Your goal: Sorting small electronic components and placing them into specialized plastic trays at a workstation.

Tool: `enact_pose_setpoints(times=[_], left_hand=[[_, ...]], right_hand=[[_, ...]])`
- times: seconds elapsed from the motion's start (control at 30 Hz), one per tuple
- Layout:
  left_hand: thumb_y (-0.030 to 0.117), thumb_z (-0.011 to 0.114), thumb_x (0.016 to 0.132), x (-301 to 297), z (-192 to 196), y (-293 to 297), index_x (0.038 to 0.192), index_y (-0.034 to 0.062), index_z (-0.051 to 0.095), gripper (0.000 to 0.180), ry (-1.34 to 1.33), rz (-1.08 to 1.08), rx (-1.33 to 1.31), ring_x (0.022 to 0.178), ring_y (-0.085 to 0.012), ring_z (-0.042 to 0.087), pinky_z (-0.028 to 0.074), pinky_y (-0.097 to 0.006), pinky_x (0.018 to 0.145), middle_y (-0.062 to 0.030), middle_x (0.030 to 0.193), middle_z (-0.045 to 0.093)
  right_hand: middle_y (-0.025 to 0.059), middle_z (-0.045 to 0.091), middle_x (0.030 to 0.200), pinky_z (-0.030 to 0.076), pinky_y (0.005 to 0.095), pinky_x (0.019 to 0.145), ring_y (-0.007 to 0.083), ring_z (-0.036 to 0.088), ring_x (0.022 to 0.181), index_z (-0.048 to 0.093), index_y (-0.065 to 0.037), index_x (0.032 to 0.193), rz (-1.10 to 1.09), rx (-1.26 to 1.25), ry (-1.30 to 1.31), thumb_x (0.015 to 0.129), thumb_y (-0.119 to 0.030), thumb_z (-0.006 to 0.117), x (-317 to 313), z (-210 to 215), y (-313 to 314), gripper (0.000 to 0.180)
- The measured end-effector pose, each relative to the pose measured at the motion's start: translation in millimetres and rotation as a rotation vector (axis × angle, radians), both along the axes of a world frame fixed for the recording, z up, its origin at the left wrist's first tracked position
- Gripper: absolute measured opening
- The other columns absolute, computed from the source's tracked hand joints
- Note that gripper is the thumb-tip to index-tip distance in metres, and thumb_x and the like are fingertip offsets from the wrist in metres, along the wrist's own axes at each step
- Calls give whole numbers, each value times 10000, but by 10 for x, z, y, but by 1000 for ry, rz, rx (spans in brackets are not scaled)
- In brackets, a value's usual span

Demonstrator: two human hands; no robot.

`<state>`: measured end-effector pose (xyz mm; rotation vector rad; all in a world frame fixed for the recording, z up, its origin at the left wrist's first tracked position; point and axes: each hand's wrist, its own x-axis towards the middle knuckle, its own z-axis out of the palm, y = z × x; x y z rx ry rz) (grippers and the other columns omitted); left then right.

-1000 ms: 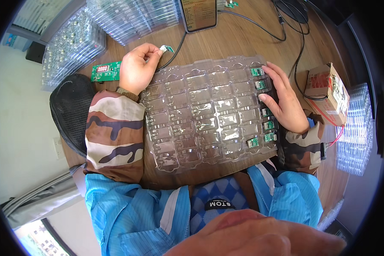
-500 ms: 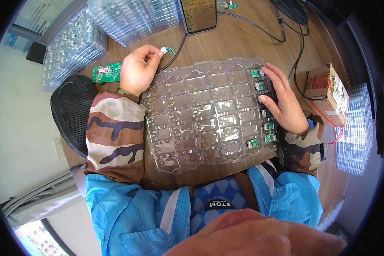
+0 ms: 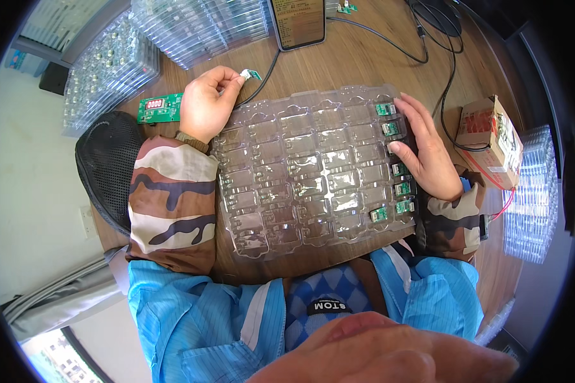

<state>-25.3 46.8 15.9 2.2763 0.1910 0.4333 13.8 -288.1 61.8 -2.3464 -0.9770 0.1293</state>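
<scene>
On the wood-grain bench (image 3: 358, 64), right before the seated person, I see a clear plastic blister tray (image 3: 306, 185) lying flat, its rows of pockets catching the light. Five little green circuit boards (image 3: 402, 189) sit down its right-hand column and one more lies in the next column, at the near end; what lies under the right thumb I cannot tell. Beyond the tray's far left corner, the left hand (image 3: 207, 105) has thumb and fingers pinched on a small module (image 3: 254, 75), green with a white end, held up near a black cable (image 3: 265, 86). The right hand (image 3: 425, 153) rests along the tray's right edge, fingers loose and spread from the thumb, grasping nothing that I can make out. Just left of the left hand is a green display board (image 3: 160, 109) with lit red digits. A phone (image 3: 300, 22) stands at the back beside stacked clear trays (image 3: 198, 32), and a cardboard box (image 3: 489, 134) sits off to the right.
</scene>
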Motion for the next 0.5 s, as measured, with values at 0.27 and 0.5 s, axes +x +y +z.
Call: enact_pose_setpoints(times=[0.27, 0.5], left_hand=[[222, 609, 771, 7, 8, 10, 786, 45, 615, 178, 17, 9, -1, 567, -167, 549, 433, -282, 538, -76, 634, 587], [239, 607, 763, 94, -61, 51, 782, 59, 625, 182, -9, 4, 0, 574, -185, 573, 441, -291, 545, -80, 644, 603]], right_hand=[[145, 486, 1122, 430, 298, 831, 239, 540, 965, 496, 6, 1093, -102, 345, -146, 834, -73, 525, 108, -55, -14, 272], [128, 574, 750, 453, 299, 601, 270, 570, 662, 580, 7, 822, -102, 171, -387, 763, -14, 582, -287, 84, -185, 63]])
